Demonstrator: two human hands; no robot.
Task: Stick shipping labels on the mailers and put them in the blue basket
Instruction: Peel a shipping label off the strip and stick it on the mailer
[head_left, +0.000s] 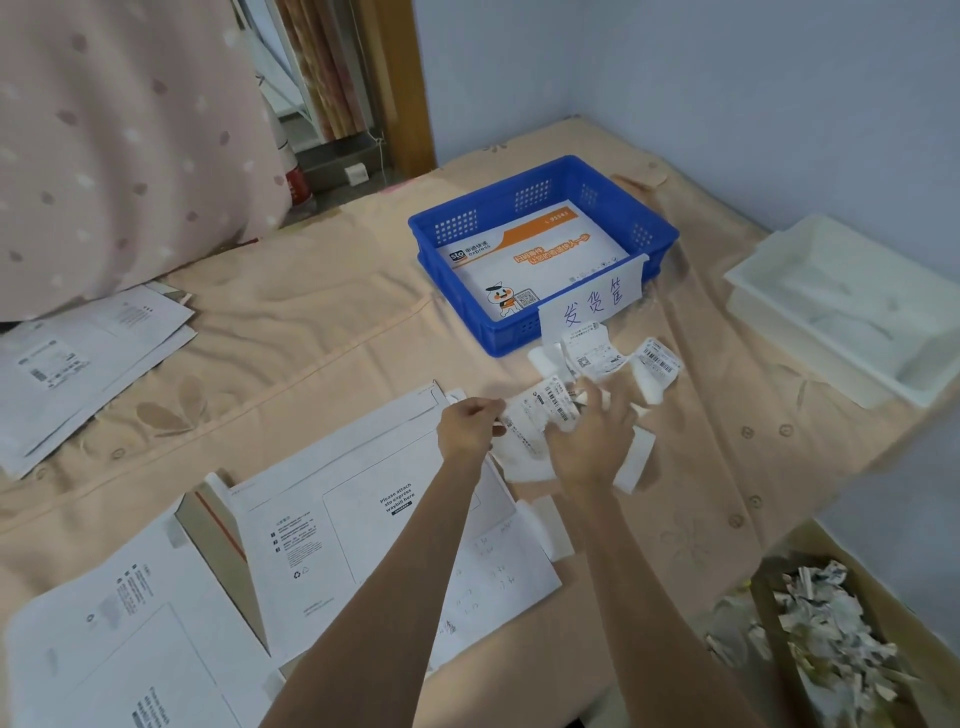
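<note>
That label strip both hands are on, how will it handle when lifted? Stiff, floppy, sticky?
Likely floppy: the label strip already curls and buckles between the left hand and right hand. Probably very light, thin paper like the loose labels curled by the blue basket. It may snag or fold on itself; whether adhesive is exposed cannot be told.

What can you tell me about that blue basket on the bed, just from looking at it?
The blue basket is a shallow rectangular crate that looks like hard plastic, with grids of small vent holes in its walls. It sits flat on the peach bedspread, turned at an angle. One white and orange mailer lies flat inside. A white paper sign with handwritten characters stands at its near wall. Loose shipping labels lie just in front of it. Neither hand touches it.
</note>
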